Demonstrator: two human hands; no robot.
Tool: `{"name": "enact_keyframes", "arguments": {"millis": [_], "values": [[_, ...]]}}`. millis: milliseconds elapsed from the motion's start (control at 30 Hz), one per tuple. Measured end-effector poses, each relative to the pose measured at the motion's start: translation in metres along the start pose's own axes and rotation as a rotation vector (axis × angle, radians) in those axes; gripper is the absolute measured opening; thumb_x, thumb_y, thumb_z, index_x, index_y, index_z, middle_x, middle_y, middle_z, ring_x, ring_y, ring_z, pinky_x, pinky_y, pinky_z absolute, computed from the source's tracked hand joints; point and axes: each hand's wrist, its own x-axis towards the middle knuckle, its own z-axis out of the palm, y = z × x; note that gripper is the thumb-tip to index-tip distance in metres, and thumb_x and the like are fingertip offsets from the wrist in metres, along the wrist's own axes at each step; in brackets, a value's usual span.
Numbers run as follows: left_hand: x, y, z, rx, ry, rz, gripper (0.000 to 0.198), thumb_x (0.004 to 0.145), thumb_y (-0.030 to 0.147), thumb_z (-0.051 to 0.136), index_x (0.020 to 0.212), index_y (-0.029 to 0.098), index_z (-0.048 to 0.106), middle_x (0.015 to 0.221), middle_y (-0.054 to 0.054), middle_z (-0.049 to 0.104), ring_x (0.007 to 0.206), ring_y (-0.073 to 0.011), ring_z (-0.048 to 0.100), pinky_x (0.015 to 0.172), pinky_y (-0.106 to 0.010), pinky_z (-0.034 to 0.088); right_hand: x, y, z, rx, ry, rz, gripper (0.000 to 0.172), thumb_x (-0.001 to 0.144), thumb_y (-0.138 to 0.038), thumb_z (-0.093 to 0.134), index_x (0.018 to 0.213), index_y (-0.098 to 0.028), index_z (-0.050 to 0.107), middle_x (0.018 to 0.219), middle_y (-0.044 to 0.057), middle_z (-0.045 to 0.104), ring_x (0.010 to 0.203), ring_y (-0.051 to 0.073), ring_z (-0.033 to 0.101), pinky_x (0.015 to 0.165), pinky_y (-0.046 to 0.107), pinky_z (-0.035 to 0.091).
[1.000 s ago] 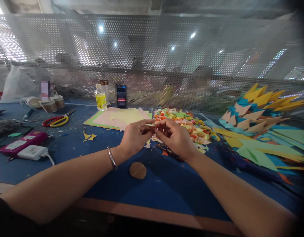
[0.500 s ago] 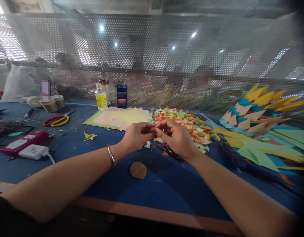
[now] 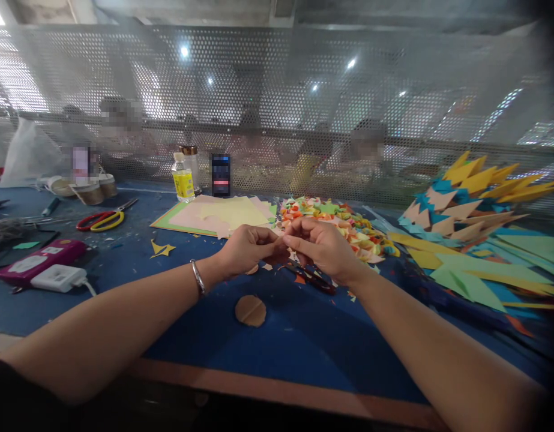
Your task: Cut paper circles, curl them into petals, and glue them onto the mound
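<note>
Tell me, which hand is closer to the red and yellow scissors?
The left. The left hand is mid-table, well to the right of the scissors; the right hand sits just beyond it, farther away still.

This is a paper-craft workshop, set up as a shared production bench. A long bench (image 3: 304, 342) covered in blue runs left to right, and a perforated metal screen (image 3: 277, 90) at its far edge divides it from another row, where other people (image 3: 367, 144) sit blurred behind the holes. Craft stock covers the surface: flat sheets of coloured paper (image 3: 218, 215) at the far middle, a heap of small folded paper pieces (image 3: 349, 225) beside them, and stacks of pointed cut-outs (image 3: 475, 204) on the right. On the left lie red-and-yellow scissors (image 3: 101, 221), a small bottle (image 3: 183, 177), tape rolls (image 3: 90, 192) and a power strip (image 3: 56, 277). Paper offcuts (image 3: 162, 248) litter the blue cover.
</note>
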Motion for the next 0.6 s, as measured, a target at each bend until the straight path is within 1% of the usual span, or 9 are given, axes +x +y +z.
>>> {"name": "enact_keyframes", "arguments": {"millis": [100,200,267,333,400,467,533,600], "values": [[-0.001,0.002,-0.003,0.003,-0.092,-0.011,0.025,0.074,0.038,0.073,0.074,0.013,0.070,0.072,-0.007,0.072,0.065,-0.0131,0.068,0.062,-0.023,0.053,0.000,-0.002,-0.003,0.054,-0.020,0.055,0.024,0.078,-0.038,0.068,0.079,-0.017,0.058,0.058,-0.005,0.055,0.040,0.005,0.045,0.037,0.019,0.034],[0.000,0.003,-0.005,0.007,-0.176,-0.025,0.025,0.077,0.038,0.070,0.081,0.014,0.071,0.078,-0.009,0.073,0.073,-0.0152,0.070,0.067,-0.025,0.054,0.000,-0.004,-0.005,0.067,-0.036,0.106,0.025,0.077,-0.039,0.068,0.077,-0.017,0.058,0.052,-0.006,0.052,0.039,0.005,0.044,0.037,0.019,0.033],[0.001,0.003,-0.006,0.029,-0.187,-0.014,0.025,0.079,0.039,0.067,0.082,0.014,0.070,0.080,-0.009,0.073,0.075,-0.0163,0.070,0.068,-0.026,0.054,0.000,-0.004,-0.005,0.065,-0.030,0.117,0.025,0.078,-0.039,0.068,0.077,-0.016,0.058,0.052,-0.006,0.052,0.039,0.005,0.044,0.037,0.019,0.033],[0.004,0.002,-0.009,0.094,-0.164,0.028,0.025,0.082,0.038,0.063,0.083,0.014,0.069,0.081,-0.010,0.073,0.076,-0.0164,0.070,0.069,-0.027,0.054,0.001,-0.003,-0.006,0.057,-0.006,0.109,0.024,0.078,-0.039,0.067,0.077,-0.017,0.058,0.052,-0.006,0.051,0.039,0.005,0.044,0.037,0.019,0.034],[0.008,0.002,-0.015,0.243,-0.092,0.103,0.021,0.084,0.034,0.060,0.085,0.014,0.069,0.083,-0.008,0.072,0.077,-0.0155,0.068,0.070,-0.027,0.052,0.002,-0.001,-0.007,0.054,0.036,0.087,0.024,0.079,-0.039,0.067,0.077,-0.017,0.057,0.053,-0.006,0.052,0.040,0.005,0.045,0.038,0.019,0.035],[0.011,0.001,-0.023,0.491,-0.004,0.162,0.015,0.081,0.025,0.060,0.089,0.016,0.069,0.086,-0.006,0.072,0.080,-0.0151,0.066,0.072,-0.027,0.050,0.003,0.002,-0.008,0.048,0.085,0.065,0.024,0.079,-0.039,0.067,0.075,-0.017,0.057,0.055,-0.005,0.052,0.040,0.005,0.046,0.039,0.019,0.036],[0.013,0.001,-0.030,0.757,0.025,0.147,0.020,0.075,0.017,0.060,0.093,0.017,0.069,0.094,-0.005,0.072,0.083,-0.0162,0.063,0.073,-0.028,0.048,0.004,0.006,-0.010,0.033,0.124,0.057,0.025,0.078,-0.040,0.068,0.075,-0.017,0.057,0.056,-0.005,0.053,0.039,0.005,0.045,0.039,0.019,0.036],[0.014,0.000,-0.035,0.953,0.010,0.117,0.026,0.071,0.016,0.061,0.095,0.017,0.070,0.096,-0.005,0.070,0.084,-0.0178,0.061,0.074,-0.029,0.047,0.005,0.009,-0.011,0.011,0.139,0.062,0.025,0.078,-0.040,0.068,0.075,-0.017,0.057,0.056,-0.005,0.053,0.039,0.005,0.045,0.039,0.019,0.035]]}}
